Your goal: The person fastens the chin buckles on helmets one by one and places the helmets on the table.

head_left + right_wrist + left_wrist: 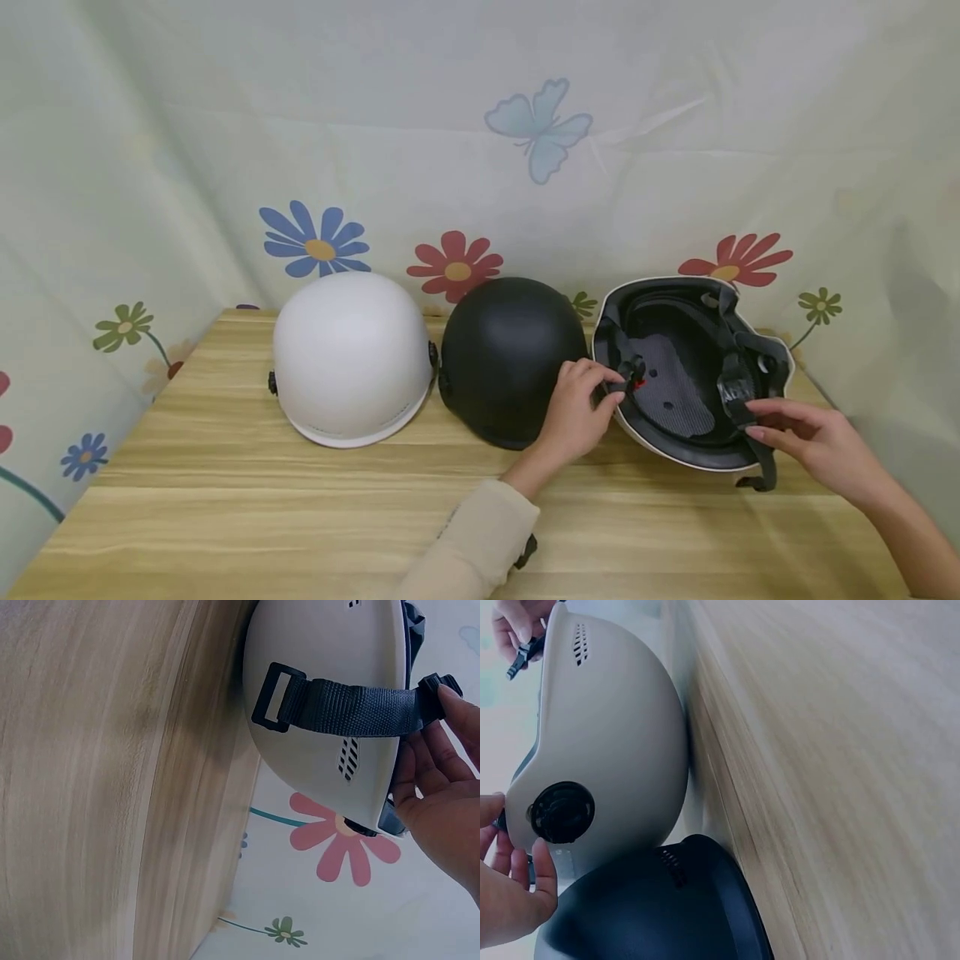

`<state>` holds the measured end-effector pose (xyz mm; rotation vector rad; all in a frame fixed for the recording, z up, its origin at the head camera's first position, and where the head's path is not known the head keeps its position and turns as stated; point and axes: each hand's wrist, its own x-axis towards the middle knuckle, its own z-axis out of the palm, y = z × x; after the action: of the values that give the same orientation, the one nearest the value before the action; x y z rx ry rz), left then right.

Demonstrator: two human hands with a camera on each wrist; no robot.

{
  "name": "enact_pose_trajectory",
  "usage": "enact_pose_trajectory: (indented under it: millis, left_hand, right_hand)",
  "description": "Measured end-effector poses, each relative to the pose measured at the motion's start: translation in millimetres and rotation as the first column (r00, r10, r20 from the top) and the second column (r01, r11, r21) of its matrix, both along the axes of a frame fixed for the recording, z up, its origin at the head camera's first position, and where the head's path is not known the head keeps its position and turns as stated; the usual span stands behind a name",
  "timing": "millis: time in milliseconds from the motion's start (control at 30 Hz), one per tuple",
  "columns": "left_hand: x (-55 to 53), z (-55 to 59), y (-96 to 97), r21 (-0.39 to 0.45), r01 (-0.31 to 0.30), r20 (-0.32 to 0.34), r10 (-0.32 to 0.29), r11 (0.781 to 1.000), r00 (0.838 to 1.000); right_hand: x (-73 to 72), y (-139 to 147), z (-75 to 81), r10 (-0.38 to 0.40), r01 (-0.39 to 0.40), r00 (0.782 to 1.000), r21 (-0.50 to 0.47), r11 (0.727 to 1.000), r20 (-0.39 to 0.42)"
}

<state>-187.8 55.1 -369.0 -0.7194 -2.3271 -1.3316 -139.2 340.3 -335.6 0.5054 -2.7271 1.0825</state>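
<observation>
At the right of the table a white-shelled helmet (667, 400) lies on its crown, its dark padded inside facing up. The left hand (573, 408) is at its left rim, thumb and fingers pinching a black chin strap end (618, 386) beside a bit of red. On the opposite side the right hand (817, 442) pinches the other black strap (352, 709) near a plastic slider (431, 697). That strap's loose end, with a rectangular buckle (277, 697), hangs over the outer shell. A round black knob (562, 812) sits on the shell near the left hand.
A black helmet (510, 350) stands crown up right beside the left hand, next to the upturned one. Further left is another white helmet (348, 350), also crown up. The wooden table (300, 517) ends at a flower-printed cloth (420, 183) behind.
</observation>
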Motion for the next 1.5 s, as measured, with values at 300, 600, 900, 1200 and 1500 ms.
enact_pose_trajectory:
  millis: [300, 600, 900, 1200, 1500]
  left_hand:
    - [-0.9, 0.2, -2.3, 0.004, 0.069, 0.049, -0.07, 0.998, 0.996]
    - [-0.8, -0.8, -1.8, -0.036, 0.155, 0.102, -0.151, 0.987, 0.983]
    - [1.3, -2.8, -0.3, -0.031, 0.14, 0.086, -0.137, 0.99, 0.987]
    - [0.5, -3.9, -3.5, 0.134, 0.129, 0.106, -0.144, 0.982, 0.984]
    - [-1.9, -6.0, -4.1, 0.281, 0.161, 0.114, -0.199, 0.946, 0.973]
  right_hand:
    - [0.6, -0.9, -0.1, 0.003, -0.003, 1.0, -0.018, 1.0, 0.011]
    - [1.2, -0.3, -1.6, 0.011, -0.011, 1.0, -0.023, 1.0, 0.005]
    - [0.5, -1.0, -2.1, 0.019, -0.02, 1.0, -0.018, 1.0, -0.014]
    - [-1.9, -1.2, -0.4, 0.022, -0.022, 1.0, -0.021, 1.0, -0.019]
    - [-4.5, -5.0, -0.4, 0.024, -0.024, 0.999, 0.011, 1.0, -0.024]
